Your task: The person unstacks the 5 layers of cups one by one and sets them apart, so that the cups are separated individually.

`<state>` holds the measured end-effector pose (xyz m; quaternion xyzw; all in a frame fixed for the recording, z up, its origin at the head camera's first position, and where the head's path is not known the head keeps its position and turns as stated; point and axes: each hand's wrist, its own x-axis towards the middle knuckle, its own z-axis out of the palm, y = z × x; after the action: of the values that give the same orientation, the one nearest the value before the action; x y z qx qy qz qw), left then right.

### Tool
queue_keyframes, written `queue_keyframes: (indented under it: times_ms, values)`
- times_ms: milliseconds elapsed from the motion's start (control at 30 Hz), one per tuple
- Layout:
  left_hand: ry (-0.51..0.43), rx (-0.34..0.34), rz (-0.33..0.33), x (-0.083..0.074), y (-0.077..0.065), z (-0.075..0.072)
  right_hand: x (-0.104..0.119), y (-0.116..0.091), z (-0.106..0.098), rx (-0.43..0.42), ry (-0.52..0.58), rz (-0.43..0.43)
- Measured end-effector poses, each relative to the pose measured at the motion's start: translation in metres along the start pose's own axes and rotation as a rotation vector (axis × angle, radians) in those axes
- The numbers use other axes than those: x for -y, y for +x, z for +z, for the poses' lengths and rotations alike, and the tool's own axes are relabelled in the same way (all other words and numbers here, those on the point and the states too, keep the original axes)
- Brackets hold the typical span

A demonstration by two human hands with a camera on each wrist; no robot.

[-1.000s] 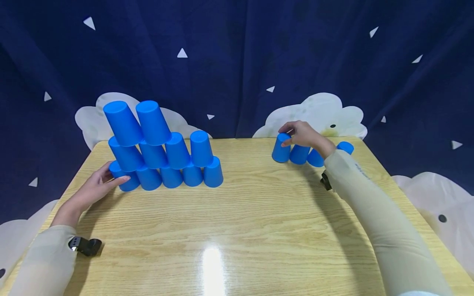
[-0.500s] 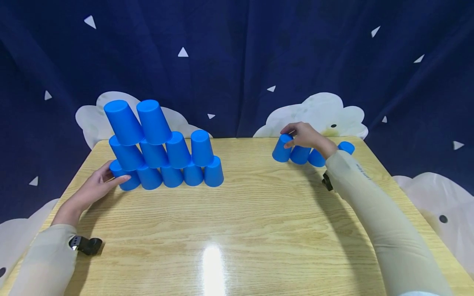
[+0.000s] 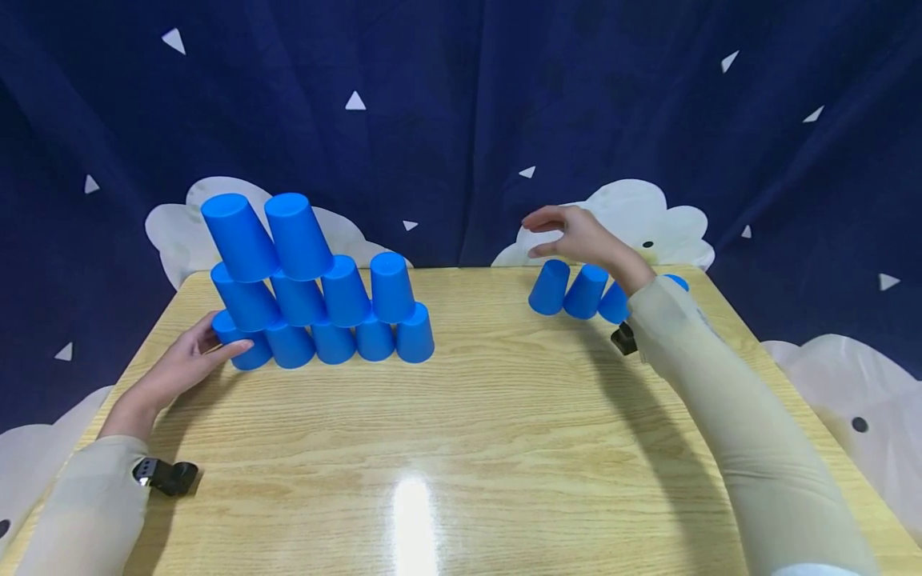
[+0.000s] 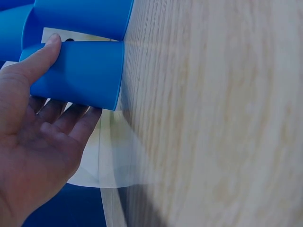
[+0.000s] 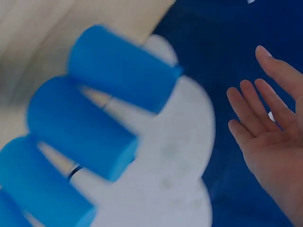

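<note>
Upside-down blue cups form a stepped stack on the left of the table. Its bottom and middle rows hold several each, with two upper cups on top. My left hand grips the leftmost bottom cup; in the left wrist view, the thumb lies on one side of that cup and the fingers on the other. At the back right, my right hand is raised above the leftmost cup of another row. In the right wrist view, the hand holds nothing, its fingers spread and apart from the cups.
The right row of upside-down cups runs toward the table's right edge, partly hidden by my forearm. A dark blue curtain with white cloud shapes hangs behind the wooden table.
My right hand has let go of the leftmost cup in the right row and risen above it. That cup stays where it was. My left hand keeps its hold on the stack's corner cup.
</note>
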<state>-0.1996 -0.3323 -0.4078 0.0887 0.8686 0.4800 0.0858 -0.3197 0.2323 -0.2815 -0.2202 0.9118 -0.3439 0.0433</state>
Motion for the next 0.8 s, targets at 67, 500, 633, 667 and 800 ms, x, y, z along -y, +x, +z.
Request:
queue_keyframes:
  times_ms: [67, 500, 633, 667, 800]
  values:
    - [0.001, 0.0, 0.0, 0.0, 0.0, 0.001, 0.016, 0.003, 0.004, 0.004, 0.05, -0.033]
    - [-0.011, -0.001, 0.007, -0.001, 0.002, 0.002, 0.117, 0.044, 0.053, 0.083, 0.279, -0.291]
    - [-0.011, -0.002, 0.006, -0.001, 0.002, 0.002, 0.147, 0.057, 0.066, 0.093, 0.331, -0.364]
    - [-0.011, -0.001, 0.006, -0.001, 0.003, 0.002, 0.154, 0.06, 0.069, 0.094, 0.337, -0.377]
    - [-0.012, 0.0, 0.005, -0.001, 0.003, 0.002, 0.177, 0.07, 0.083, 0.098, 0.344, -0.422]
